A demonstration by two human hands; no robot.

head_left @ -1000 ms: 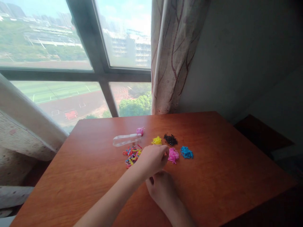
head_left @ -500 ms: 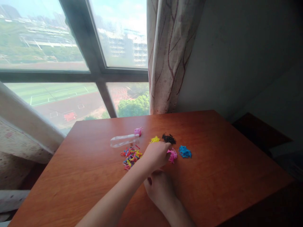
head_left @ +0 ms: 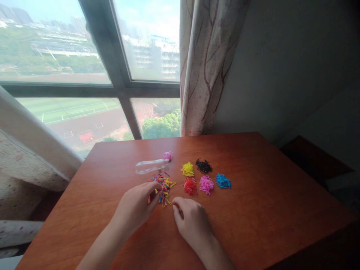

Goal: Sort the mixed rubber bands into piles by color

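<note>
A mixed heap of small colored rubber bands (head_left: 168, 183) lies on the wooden table. Over its left side is my left hand (head_left: 137, 200), thumb and forefinger drawn together among the bands; what they grip is hidden. My right hand (head_left: 194, 215) rests just right of the heap, fingers curled in a pinch near a yellow band; its contents are too small to make out. Single-color piles sit beyond my right hand: red bands (head_left: 190, 186), pink bands (head_left: 206, 185), yellow bands (head_left: 187, 169), black bands (head_left: 203, 166) and blue bands (head_left: 223, 181).
A clear plastic bottle-like container (head_left: 149, 166) lies on its side behind the heap, with a pink cap (head_left: 168, 155) at its mouth. The brown table (head_left: 253, 217) stands against a window, a patterned curtain (head_left: 208, 67) and a wall.
My left hand has moved from above the red and pink piles back left to the mixed heap, uncovering the red pile. My right hand stays near the heap. The view has shifted slightly.
</note>
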